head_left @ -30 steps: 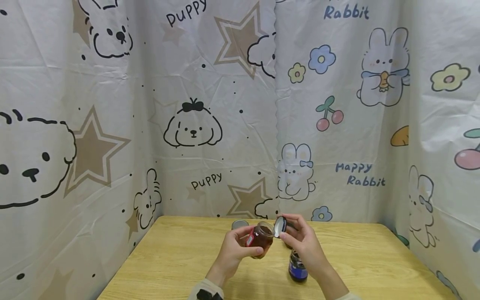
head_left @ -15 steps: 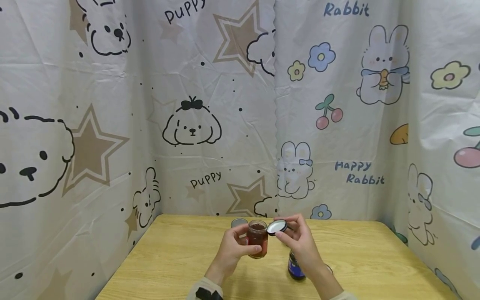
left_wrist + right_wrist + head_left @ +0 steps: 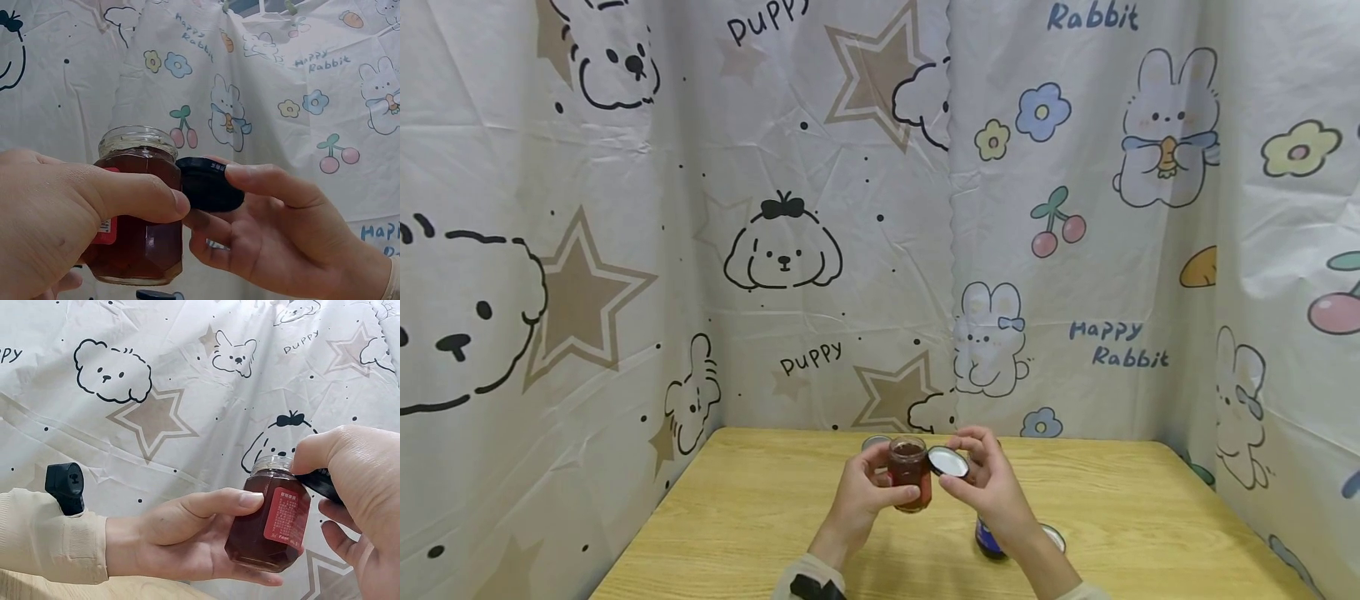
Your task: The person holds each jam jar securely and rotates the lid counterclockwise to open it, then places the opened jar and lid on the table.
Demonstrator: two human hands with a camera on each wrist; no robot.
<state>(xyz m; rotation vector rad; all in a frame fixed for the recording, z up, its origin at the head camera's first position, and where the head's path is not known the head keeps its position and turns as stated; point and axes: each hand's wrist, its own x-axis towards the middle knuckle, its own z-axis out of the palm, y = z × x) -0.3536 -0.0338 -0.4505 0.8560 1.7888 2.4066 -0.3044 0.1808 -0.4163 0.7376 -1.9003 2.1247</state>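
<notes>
A faceted clear glass jar of dark red-brown contents, with a red paper label, is upright and lidless, held up above the pale yellow wood-grain table. The person's left hand grips it from its left, thumb across its front. Just right of the jar's mouth, the right hand pinches a round black lid with a white underside, tilted; whether it touches the glass cannot be told. Below and right of the jar, partly hidden by the right arm, stand a dark jar with a blue label and, farther right, a pale disc. Behind the jar hangs a cream cartoon-print curtain.
</notes>
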